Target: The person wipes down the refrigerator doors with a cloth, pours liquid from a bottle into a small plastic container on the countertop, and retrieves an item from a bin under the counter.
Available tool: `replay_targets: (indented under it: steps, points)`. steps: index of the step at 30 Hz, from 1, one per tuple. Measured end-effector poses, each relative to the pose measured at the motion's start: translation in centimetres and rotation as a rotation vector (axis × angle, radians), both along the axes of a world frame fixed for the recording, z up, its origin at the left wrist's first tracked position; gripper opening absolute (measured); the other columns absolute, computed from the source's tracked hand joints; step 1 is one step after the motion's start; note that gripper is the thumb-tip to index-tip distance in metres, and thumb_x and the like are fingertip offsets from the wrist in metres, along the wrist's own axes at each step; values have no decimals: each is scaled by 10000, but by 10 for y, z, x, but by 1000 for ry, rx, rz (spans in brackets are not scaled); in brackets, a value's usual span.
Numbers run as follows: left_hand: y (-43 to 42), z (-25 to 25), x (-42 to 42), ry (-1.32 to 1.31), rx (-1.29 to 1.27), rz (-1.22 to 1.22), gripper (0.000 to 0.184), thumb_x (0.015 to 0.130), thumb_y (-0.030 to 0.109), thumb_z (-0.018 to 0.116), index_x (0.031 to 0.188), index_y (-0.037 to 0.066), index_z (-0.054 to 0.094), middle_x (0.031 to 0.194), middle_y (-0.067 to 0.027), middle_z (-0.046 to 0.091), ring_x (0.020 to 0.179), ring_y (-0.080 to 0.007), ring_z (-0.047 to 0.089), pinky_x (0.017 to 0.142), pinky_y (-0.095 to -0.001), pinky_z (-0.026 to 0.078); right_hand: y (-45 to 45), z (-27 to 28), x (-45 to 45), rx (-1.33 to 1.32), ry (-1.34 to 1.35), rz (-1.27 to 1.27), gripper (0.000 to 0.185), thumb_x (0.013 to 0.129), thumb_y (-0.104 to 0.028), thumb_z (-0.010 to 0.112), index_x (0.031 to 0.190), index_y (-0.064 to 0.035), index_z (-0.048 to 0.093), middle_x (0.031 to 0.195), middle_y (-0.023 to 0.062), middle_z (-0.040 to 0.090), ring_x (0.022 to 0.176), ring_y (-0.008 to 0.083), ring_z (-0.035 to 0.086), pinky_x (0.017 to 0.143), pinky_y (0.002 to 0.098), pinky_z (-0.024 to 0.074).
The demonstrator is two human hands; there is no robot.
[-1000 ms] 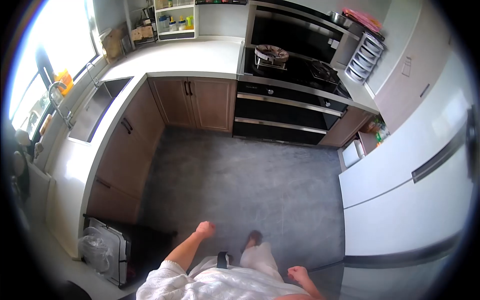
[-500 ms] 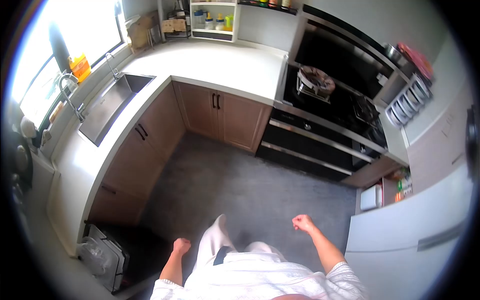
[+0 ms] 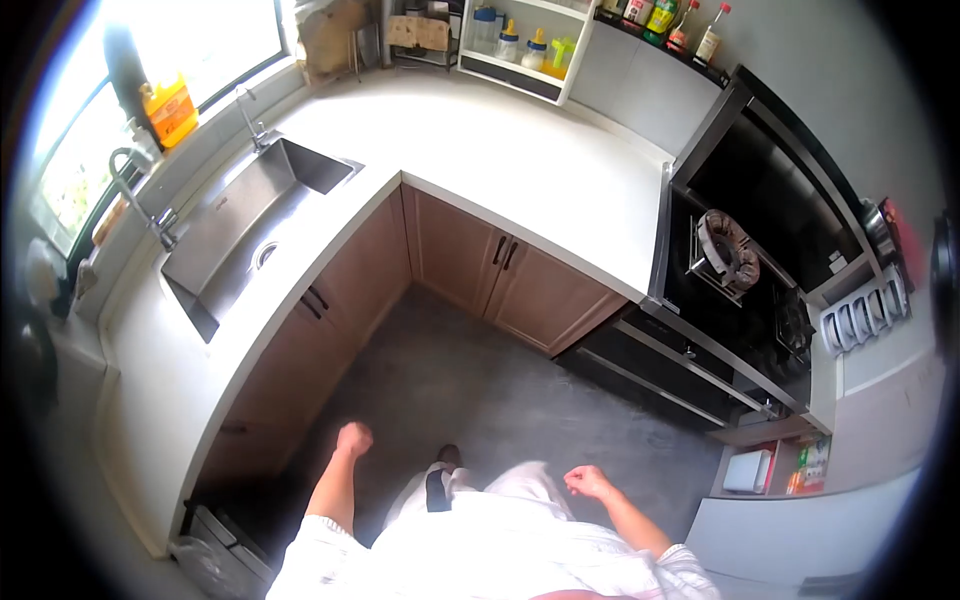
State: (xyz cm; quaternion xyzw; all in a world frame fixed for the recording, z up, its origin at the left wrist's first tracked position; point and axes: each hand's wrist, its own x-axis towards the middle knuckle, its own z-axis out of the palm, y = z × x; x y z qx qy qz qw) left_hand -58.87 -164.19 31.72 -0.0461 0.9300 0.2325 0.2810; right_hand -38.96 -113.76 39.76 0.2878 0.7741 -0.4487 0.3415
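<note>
My left hand is raised in front of me, its fingers curled into a loose fist with nothing in it. It is nearest to the brown lower cabinets under the sink but stays apart from them. On the other side, my right hand hangs over the grey floor, also loosely closed and holding nothing. Neither hand touches anything. Ahead on the left, a steel sink with a curved faucet is set into the white countertop.
A gas stove with a round burner ring stands at the right. Bottles line a shelf above. An orange jug sits on the windowsill, baby bottles in a white rack. A pale fridge borders the right.
My view has turned and moved closer to the sink and counter. My left hand has swung up and forward; my right hand has dropped back slightly. Both remain closed.
</note>
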Motion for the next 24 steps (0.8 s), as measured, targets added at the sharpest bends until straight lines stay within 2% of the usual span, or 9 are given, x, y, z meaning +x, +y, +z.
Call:
replay_targets:
  steps: [2,6,9,12,14,15,18,21,24]
  points:
    - [17,16,-48,-120,64,208,254,677,142,612,913,98,694,941,-134,660,926,-276,622,845,-346,484,4,7,-14,27,-5,-2,186,822,-190,583,934,-61,656,754,22,657,614,98,610,559,253,494]
    - [39,-3,-93,-71,184,207,237,676,147,623,892,80,693,911,-131,666,900,-258,634,817,-332,488,29,9,-42,48,-79,-13,183,838,-168,582,955,-42,647,770,48,659,613,99,605,564,249,491]
    - [41,-49,-93,-63,245,190,214,664,148,624,855,82,695,859,-130,671,857,-261,642,787,-332,493,46,10,-79,92,-57,6,190,829,-181,580,944,-47,648,759,34,655,597,90,597,552,242,483]
    - [35,-62,-69,-243,171,186,219,653,153,661,850,63,695,763,-115,675,695,-185,660,648,-303,526,53,13,-127,109,-30,29,190,821,-179,576,937,-46,647,751,27,652,585,84,592,555,239,484]
    - [30,-56,-50,-379,254,267,201,677,126,637,858,59,694,654,-81,654,555,-164,625,555,-283,516,53,9,-148,111,-5,21,189,819,-176,570,931,-46,647,743,22,649,578,81,590,555,237,483]
    - [41,-37,-49,-372,118,149,189,686,99,623,859,71,696,642,-60,644,545,-163,614,515,-279,501,54,11,-157,72,57,30,181,824,-167,564,922,-39,645,733,23,644,579,81,589,557,239,484]
    - [44,-29,-43,-498,103,285,126,679,85,608,758,113,702,624,-44,634,551,-164,621,514,-279,496,52,0,-148,-7,126,-106,178,825,-136,553,938,-22,629,754,49,641,613,98,600,562,250,483]
    - [34,-74,-62,-414,-97,-358,121,668,42,597,717,107,686,598,-44,615,527,-160,607,496,-284,492,37,23,-111,85,73,-202,191,823,-146,534,933,-23,630,749,44,641,613,111,608,561,265,485]
    - [28,-109,-89,-445,-133,-573,139,699,21,554,704,100,669,565,-37,584,489,-154,583,429,-278,466,18,7,-35,101,-67,-280,182,812,-166,522,886,-51,642,725,32,642,596,115,608,563,277,485]
